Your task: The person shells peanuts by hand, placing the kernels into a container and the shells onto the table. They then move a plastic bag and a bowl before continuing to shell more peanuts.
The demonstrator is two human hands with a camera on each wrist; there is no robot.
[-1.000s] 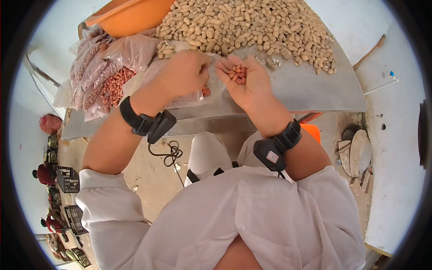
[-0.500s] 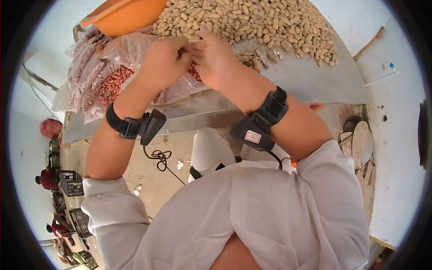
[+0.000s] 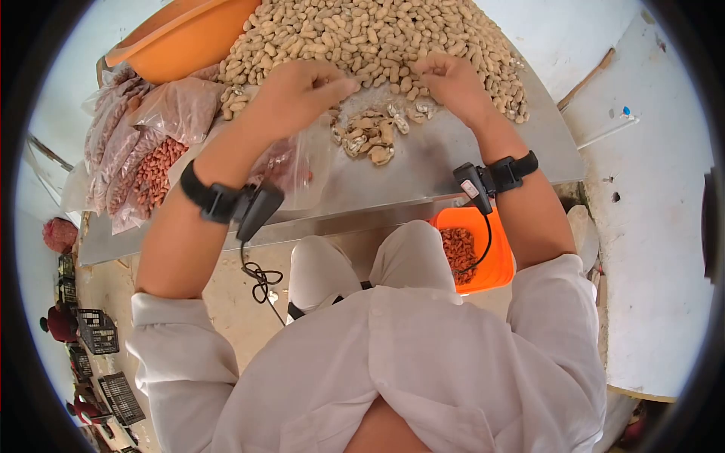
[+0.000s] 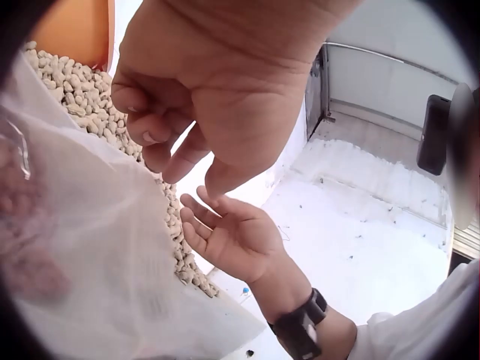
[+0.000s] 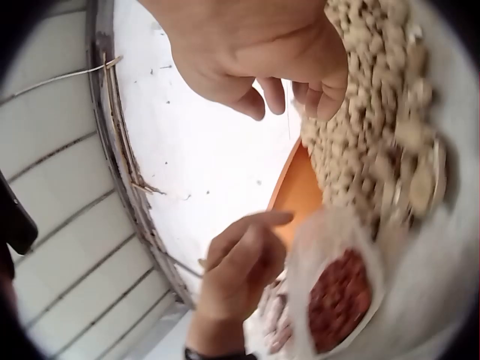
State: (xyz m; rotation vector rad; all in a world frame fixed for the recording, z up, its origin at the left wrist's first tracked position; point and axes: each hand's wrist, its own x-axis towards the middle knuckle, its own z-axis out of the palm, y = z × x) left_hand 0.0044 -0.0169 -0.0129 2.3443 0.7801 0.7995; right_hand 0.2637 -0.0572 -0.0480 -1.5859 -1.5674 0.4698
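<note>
My left hand [image 3: 298, 94] hovers over the near edge of the heap of unshelled peanuts [image 3: 362, 38], fingers loosely curled and nothing visible between them. To its right, my right hand [image 3: 458, 87] is at the front of the same heap, its fingers bent loosely. In the left wrist view the right palm [image 4: 240, 240] shows with no kernels on it. Broken peanut shells [image 3: 370, 136] lie between the hands on the metal table [image 3: 423, 170]. Below the left forearm is a clear plastic bag [image 3: 306, 177]; red shelled peanuts [image 5: 339, 300] show inside a bag in the right wrist view.
An orange basin [image 3: 181, 38] stands at the back left. Beside it lie plastic bags of red peanuts [image 3: 155, 174]. An orange bin [image 3: 495, 264] holding reddish-brown bits sits below the table's front edge. Far left, people are near black crates [image 3: 98, 330].
The hands came together over the clear bag, then parted. My right hand, earlier holding red kernels in its palm, has moved right to the heap without them. The shell pile is uncovered.
</note>
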